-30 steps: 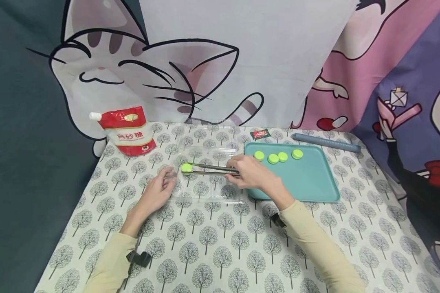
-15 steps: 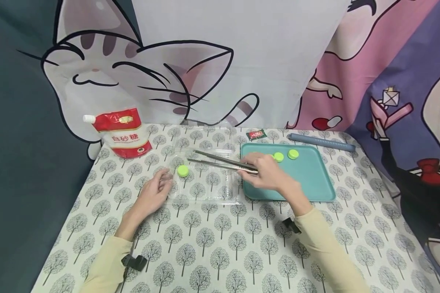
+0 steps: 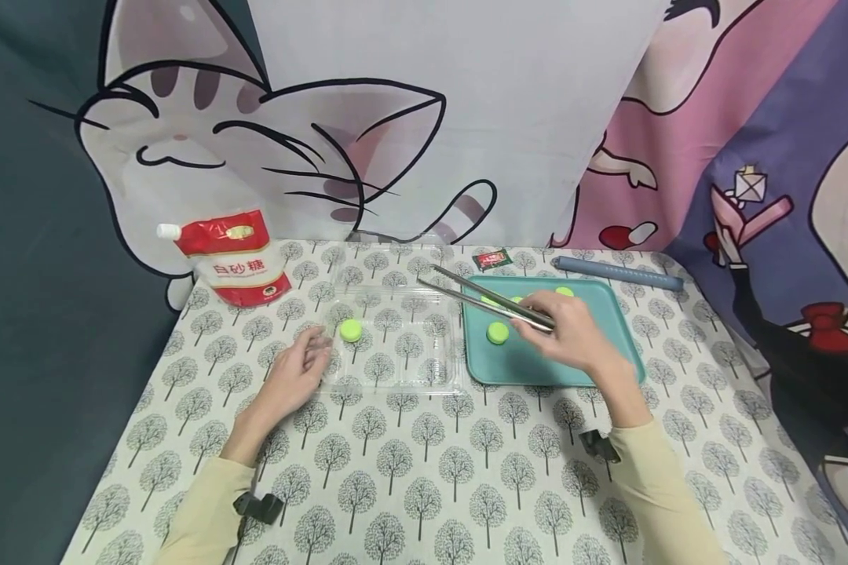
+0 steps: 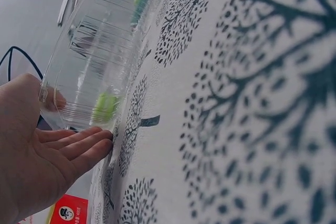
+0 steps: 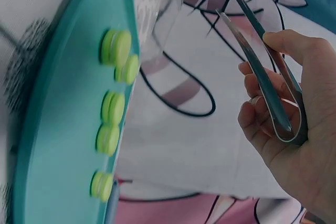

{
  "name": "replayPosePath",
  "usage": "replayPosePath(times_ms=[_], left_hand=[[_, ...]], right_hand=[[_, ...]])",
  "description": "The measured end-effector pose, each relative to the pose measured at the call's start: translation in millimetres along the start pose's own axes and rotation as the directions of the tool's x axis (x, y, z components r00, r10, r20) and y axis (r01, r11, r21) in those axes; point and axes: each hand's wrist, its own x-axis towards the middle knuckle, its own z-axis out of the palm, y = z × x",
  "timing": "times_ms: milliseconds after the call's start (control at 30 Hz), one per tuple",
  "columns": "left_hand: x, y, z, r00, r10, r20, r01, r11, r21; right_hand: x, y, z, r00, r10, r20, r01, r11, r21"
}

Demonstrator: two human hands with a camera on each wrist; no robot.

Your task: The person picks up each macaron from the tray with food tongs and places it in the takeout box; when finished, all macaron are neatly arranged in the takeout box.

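Currently right hand (image 3: 572, 329), above rounded-corner teal tray (image 3: 530, 367) of disc-shaped green macarons (image 3: 498, 333), grips metal tongs (image 5: 262, 80), tips apart; left hand (image 3: 298, 367), fingers straight, beside clear plastic clamshell (image 3: 396, 377).

I count six green macarons (image 3: 350, 330): five on the one teal tray (image 3: 523, 367) and one in the single clear plastic container (image 3: 406, 370). I have one pair of metal tongs (image 5: 265, 85). My left hand (image 3: 300, 369) and right hand (image 3: 572, 333) make two, with two beige sleeves (image 3: 667, 486) and two black wrist cameras (image 3: 257, 507). I also see one white sugar bag (image 3: 240, 263), one small red-and-green packet (image 3: 491, 259), one blue-grey rod (image 3: 618, 272) and one tree-print tablecloth (image 3: 424, 502).
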Motion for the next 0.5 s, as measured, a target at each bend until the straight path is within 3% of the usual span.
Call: replayPosePath(times_ms=[500], left_hand=[[0.1,-2.5,0.4,1.0,0.002,0.0,-0.002,1.0,-0.01]], right_hand=[[-57.3,23.7,-28.2,0.997,0.07,-0.035,-0.074,0.988,-0.137]])
